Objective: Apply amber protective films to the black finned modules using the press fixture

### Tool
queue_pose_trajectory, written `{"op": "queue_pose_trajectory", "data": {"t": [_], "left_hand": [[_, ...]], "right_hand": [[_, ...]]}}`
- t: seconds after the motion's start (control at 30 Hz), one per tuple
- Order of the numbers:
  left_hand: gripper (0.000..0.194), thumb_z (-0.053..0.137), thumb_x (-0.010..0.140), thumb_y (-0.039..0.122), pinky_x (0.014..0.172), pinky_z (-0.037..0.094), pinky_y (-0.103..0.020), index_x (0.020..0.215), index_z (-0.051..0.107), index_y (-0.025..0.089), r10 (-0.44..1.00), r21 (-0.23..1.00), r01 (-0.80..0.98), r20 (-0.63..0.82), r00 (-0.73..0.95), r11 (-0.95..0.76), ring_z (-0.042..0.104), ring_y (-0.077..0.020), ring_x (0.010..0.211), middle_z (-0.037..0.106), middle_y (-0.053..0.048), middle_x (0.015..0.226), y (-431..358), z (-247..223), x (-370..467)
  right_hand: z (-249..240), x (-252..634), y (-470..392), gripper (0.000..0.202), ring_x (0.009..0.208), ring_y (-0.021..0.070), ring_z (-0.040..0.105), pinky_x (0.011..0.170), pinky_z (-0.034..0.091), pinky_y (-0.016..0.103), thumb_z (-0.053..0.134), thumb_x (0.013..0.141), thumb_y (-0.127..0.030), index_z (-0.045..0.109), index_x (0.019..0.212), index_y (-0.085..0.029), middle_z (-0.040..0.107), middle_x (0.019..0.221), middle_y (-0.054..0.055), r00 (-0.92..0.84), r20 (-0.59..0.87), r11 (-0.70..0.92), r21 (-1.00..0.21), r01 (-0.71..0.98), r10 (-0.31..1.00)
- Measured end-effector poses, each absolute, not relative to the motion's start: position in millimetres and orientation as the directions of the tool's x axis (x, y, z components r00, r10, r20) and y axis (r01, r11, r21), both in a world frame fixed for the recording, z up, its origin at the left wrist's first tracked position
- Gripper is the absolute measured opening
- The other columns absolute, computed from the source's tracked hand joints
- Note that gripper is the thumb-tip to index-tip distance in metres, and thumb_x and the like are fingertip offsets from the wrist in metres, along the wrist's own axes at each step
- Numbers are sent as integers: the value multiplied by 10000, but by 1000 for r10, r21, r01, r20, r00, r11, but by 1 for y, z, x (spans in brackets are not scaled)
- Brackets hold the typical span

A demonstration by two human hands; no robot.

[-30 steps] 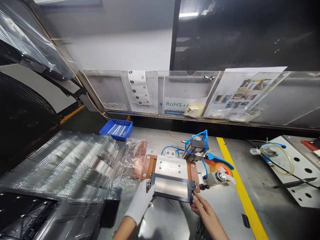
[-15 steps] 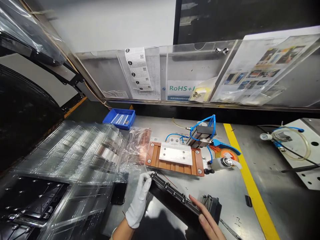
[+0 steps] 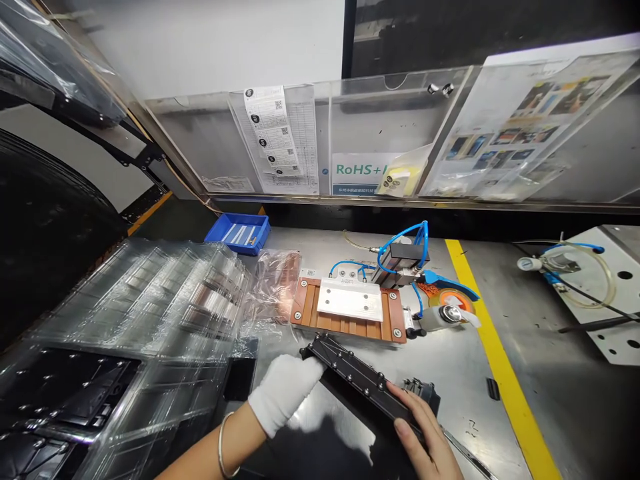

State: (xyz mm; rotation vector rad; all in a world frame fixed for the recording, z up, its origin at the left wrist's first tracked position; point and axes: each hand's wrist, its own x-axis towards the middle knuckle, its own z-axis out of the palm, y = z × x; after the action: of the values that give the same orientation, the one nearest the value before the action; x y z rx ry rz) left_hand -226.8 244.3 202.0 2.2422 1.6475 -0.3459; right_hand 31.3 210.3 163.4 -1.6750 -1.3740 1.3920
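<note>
The black framed panel, which a second ago lay flat on the copper-coloured fixture, has been lifted off and now sits tilted just in front of that fixture, carried between both hands above the table. The left hand, in a white glove, is closed around the panel's far-left corner; the bare right hand grips the near-right end, fingers curled over its edge. With the panel gone, the fixture's pale metal plate is fully exposed, so the panel appears to be finished with the fixture and on its way out of it. Behind the fixture stands a small pneumatic block with blue hoses; to the fixture's right lies an orange tape roll in a blue dispenser, beside a yellow floor-style stripe. Left of the fixture are stacked clear plastic trays, and farther back a blue bin.
</note>
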Motion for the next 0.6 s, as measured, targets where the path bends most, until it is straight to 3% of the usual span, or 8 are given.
{"op": "queue_pose_trajectory", "data": {"t": [0.1,0.33,0.47,0.6], "left_hand": [[285,460,837,26,545,574,-407,1013,665,117,844,116,931,-395,362,-345,701,-322,617,709,-132,745,239,201,-204],[182,483,904,170,490,589,-412,999,635,139,713,212,781,-321,623,-587,699,-292,609,723,-128,913,208,190,-143],[249,500,893,152,554,596,-400,1109,625,158,757,184,832,-349,553,-523,725,-313,711,724,-153,975,211,185,-153],[250,512,805,29,511,563,-435,973,671,123,806,98,918,-451,384,-383,705,-361,626,711,-134,749,227,188,-195]], "right_hand": [[164,26,210,632,1346,355,420,1187,234,532,487,811,-769,667,1205,-309,550,1373,84,-48,-368,-332,-881,337,928],[158,8,208,580,1286,314,494,1148,338,447,477,845,-732,683,1175,-301,610,1296,66,-83,-330,-287,-901,326,940],[153,11,204,598,1284,302,507,1150,349,418,474,847,-731,683,1194,-292,618,1305,72,-105,-348,-295,-892,343,932],[152,20,201,653,1322,343,463,1181,275,505,469,810,-782,697,1180,-295,611,1326,87,-74,-397,-351,-872,342,915]]}}
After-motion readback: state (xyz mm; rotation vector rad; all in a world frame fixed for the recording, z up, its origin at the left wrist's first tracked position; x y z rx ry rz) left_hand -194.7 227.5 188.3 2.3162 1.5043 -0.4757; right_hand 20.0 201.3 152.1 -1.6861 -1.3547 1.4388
